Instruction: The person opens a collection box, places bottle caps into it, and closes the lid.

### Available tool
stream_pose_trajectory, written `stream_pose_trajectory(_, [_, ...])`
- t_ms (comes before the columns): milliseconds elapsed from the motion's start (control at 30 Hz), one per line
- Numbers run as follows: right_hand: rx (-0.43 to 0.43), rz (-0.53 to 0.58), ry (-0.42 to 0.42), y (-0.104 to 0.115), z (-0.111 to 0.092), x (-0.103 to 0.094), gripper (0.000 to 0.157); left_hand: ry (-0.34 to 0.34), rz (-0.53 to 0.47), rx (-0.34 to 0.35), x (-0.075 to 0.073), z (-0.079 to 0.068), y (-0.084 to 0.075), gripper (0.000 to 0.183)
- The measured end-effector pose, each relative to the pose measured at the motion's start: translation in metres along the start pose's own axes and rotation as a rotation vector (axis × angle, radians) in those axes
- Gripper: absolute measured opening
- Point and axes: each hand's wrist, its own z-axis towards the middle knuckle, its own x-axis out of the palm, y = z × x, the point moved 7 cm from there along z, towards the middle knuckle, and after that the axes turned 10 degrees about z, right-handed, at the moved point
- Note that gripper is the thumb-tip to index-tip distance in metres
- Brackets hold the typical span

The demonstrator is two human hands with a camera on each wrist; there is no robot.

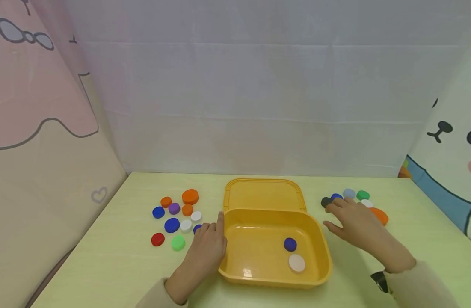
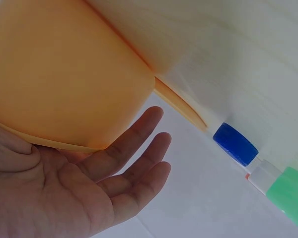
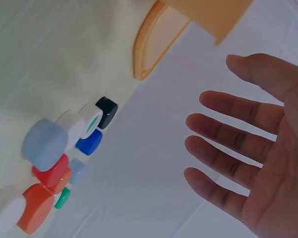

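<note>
In the head view my left hand (image 1: 206, 248) rests at the left rim of a yellow plastic box (image 1: 274, 280). The left wrist view shows several of that hand's fingers (image 2: 134, 136) stretched loosely along the box's outer wall; the thumb is hidden. My right hand (image 1: 354, 222), its fingers and thumb spread, hovers over the front of a right-hand group of round caps. Nothing is in its palm in the right wrist view. Among those caps are a black cap (image 3: 107, 111), a blue cap (image 3: 89, 142) and an orange cap (image 3: 36, 208).
Inside the box lie a dark blue cap (image 1: 290, 244) and a white cap (image 1: 297, 262). Its yellow lid (image 1: 264, 194) is folded back behind it. Left of the box, several caps are scattered, including a red cap (image 1: 157, 239) and a light green cap (image 1: 178, 242).
</note>
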Motion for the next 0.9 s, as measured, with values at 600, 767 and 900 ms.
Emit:
stream_pose_trajectory(600, [0.233,0.045,0.167,-0.073,-0.020,0.033,0.022,0.023,-0.015,-0.010,0.001,0.001,0.000,0.051])
stream_pose_trajectory(767, [0.233,0.058,0.166,-0.079,-0.024,0.037,0.017,0.026,-0.020,-0.011,0.001,0.001,0.001,0.052])
stream_pose_trajectory(900, [0.239,0.069,0.176,-0.082,-0.027,0.040,0.021,0.031,-0.031,-0.018,0.002,0.001,0.001,0.052])
